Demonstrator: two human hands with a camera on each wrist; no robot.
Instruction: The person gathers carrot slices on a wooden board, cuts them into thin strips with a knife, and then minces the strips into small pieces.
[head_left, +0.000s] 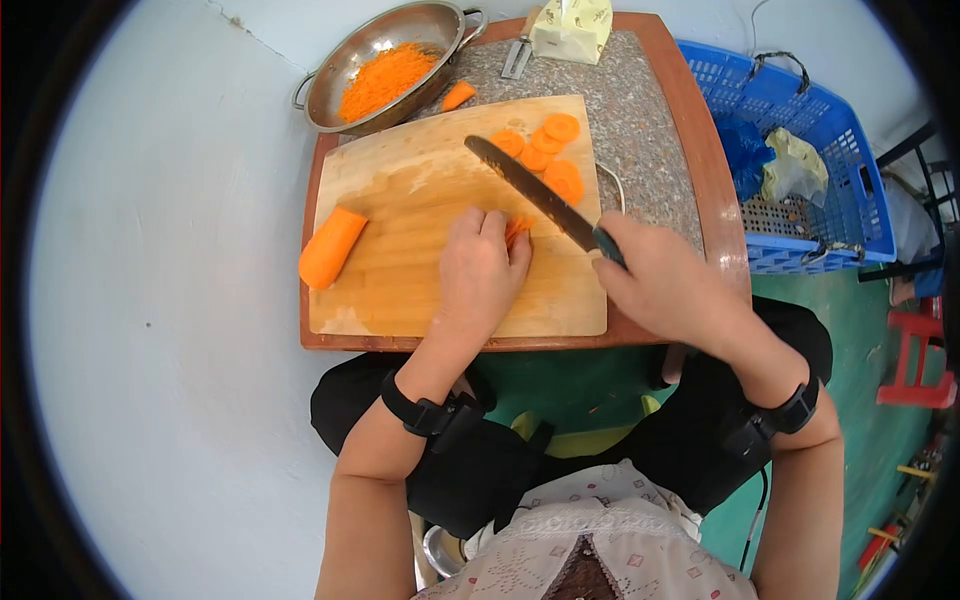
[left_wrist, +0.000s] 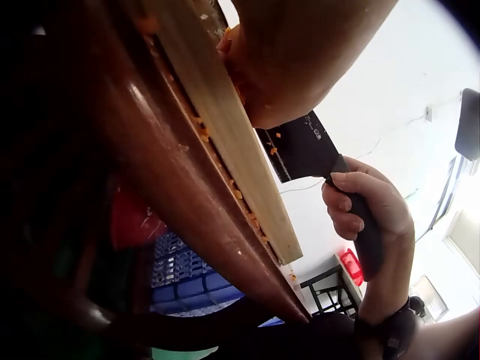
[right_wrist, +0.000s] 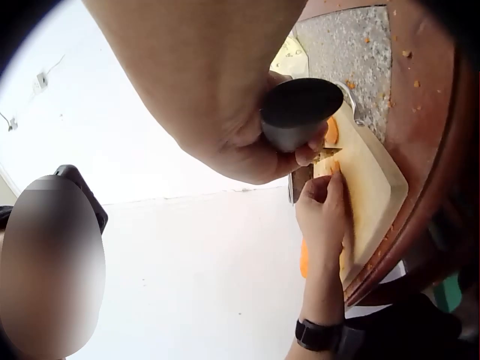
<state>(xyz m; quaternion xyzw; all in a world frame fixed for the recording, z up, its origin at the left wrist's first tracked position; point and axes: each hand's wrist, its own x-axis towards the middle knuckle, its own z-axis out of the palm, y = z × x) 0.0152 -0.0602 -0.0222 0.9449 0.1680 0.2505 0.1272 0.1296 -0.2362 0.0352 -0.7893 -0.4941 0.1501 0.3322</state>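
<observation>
My right hand (head_left: 660,275) grips the dark handle of a cleaver (head_left: 535,190). The blade points up and left above the cutting board (head_left: 400,290), with orange bits stuck to it. On the board, my left hand (head_left: 478,265) has its fingers bent around a small bunch of carrot strips (head_left: 518,230); its thumb lies along their right side. Several round carrot slices (head_left: 563,180) lie beyond the blade at the upper right. A thick piece of carrot (head_left: 333,248) rests at the board's left edge. The left wrist view shows the broad cleaver blade (left_wrist: 304,146) beside the board.
A two-handled metal pan (head_left: 320,100) with shredded carrot stands at the back left. Near it are a carrot end (head_left: 458,95), a peeler (head_left: 517,58) and a tissue pack (head_left: 572,30). A blue crate (head_left: 820,240) stands right of the table; a white wall is at left.
</observation>
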